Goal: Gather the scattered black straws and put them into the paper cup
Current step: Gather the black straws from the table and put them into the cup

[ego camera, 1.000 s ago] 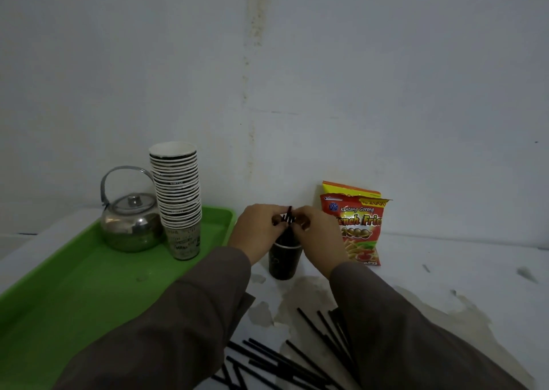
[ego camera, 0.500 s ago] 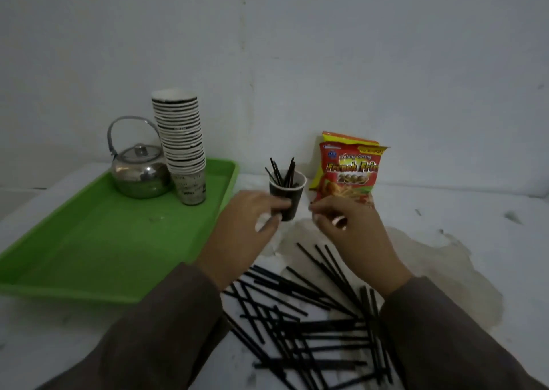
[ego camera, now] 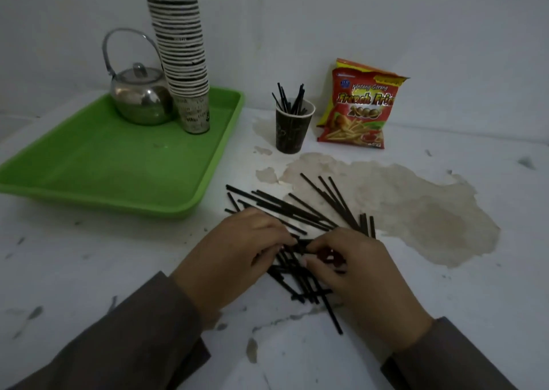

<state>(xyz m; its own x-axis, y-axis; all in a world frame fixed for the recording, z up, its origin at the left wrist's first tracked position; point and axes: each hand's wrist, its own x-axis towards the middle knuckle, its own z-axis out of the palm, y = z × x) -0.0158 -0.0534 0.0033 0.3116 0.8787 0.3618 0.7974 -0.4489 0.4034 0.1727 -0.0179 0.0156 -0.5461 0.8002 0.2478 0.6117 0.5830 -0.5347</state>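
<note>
Head view: left hand (ego camera: 237,256), right hand (ego camera: 353,273) fingertips hidden among straws (ego camera: 297,208); grip unclear.

Withdrawn from the cup (ego camera: 292,128) since a second ago, left hand (ego camera: 237,250) and right hand (ego camera: 356,270) now down on the scattered straws (ego camera: 297,208) (fingertips meeting mid-pile).

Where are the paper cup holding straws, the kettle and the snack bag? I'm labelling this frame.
paper cup (ego camera: 289,132), head view, on its dark side wall below the rim.
kettle (ego camera: 139,101), head view, on its shiny round body.
snack bag (ego camera: 358,113), head view, on the middle of its red front.
</note>
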